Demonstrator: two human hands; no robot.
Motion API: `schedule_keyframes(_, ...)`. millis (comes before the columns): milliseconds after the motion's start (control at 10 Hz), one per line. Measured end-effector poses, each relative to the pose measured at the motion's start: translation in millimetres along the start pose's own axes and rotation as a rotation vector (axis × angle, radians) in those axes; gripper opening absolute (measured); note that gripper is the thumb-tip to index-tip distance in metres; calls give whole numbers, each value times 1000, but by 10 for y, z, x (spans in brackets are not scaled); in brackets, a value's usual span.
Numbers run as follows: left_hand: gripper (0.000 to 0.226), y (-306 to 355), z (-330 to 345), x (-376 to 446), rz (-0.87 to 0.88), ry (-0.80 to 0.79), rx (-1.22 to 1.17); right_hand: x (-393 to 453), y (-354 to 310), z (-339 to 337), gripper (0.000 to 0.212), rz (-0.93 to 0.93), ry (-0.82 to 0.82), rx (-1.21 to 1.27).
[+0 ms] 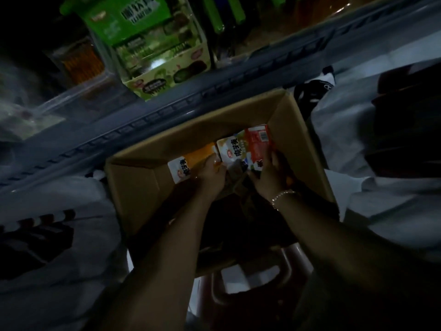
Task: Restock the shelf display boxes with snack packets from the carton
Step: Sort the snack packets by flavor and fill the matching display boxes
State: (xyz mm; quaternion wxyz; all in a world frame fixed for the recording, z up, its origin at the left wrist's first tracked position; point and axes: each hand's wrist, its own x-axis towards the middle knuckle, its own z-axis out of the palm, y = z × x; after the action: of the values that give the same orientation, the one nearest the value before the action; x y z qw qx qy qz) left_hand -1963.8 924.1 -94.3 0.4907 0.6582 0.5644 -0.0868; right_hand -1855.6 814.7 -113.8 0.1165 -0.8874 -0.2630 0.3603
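Observation:
An open brown carton (143,187) stands below the shelf edge, with both my arms reaching into it. My left hand (211,175) grips an orange and white snack packet (188,163) at the carton's far left. My right hand (270,174) holds a bunch of packets (245,145), white ones and a red one with a barcode, against the far right wall. A bead bracelet circles my right wrist. On the shelf above sits a green display box (164,75) with packets in it. The scene is dim.
A grey shelf rail (167,108) runs diagonally across the view. A clear bin with orange packets (81,60) stands left of the green box. White bags (59,211) flank the carton on both sides. A dark red stool (250,271) is under the carton.

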Motion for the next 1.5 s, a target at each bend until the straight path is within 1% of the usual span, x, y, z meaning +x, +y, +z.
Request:
schedule_keyframes(100, 43, 130, 126, 61, -33, 24, -124, 104, 97, -7, 59, 42, -34, 15)
schedule_keyframes(200, 43, 297, 240, 99, -93, 68, -334, 166, 149, 25, 48, 50, -3, 69)
schedule_keyframes(300, 50, 370, 303, 206, -292, 103, -534, 206, 44, 7, 47, -6, 98, 200)
schedule_keyframes(400, 55, 350, 276, 259, -395, 59, -611, 262, -66, -68, 38, 54, 146, 262)
schedule_keyframes(500, 53, 209, 316, 372, -403, -79, -661, 295, 7, -42, 37, 91, 203, 477)
schedule_keyframes(600, 49, 218, 366, 351, -382, -140, -737, 211, -63, -96, 35, 166, 138, 761)
schedule_keyframes(700, 48, 256, 377, 311, -387, -117, -832, 190, -106, -86, 30, 204, 36, 974)
schedule_keyframes(800, 43, 278, 316, 258, -412, -95, -850, 123, -140, -113, 27, 262, -61, 1057)
schedule_keyframes(900, 36, 268, 205, 161, -432, 15, -767, 41, -173, -126, 30, 111, -58, 837)
schedule_keyframes(1000, 26, 235, 68, 9, -438, 85, -762, -84, -230, -135, 41, -68, -20, 515)
schedule_keyframes(1100, 21, 113, -129, -106, -383, 102, -748, -243, -337, -158, 55, -63, -21, 619)
schedule_keyframes(1200, 38, 7, -388, -247, -271, 111, -767, -375, -474, -246, 51, -137, -36, 673)
schedule_keyframes(1300, 35, 7, -651, -469, -214, 93, -805, -472, -607, -344, 49, -235, -113, 564)
schedule_keyframes(1400, 26, 41, -914, -699, -172, 47, -803, -658, -792, -492, 58, -245, -173, 624)
schedule_keyframes(1500, 22, 108, -1191, -922, -122, 30, -791, -766, -940, -625, 59, -262, -117, 637)
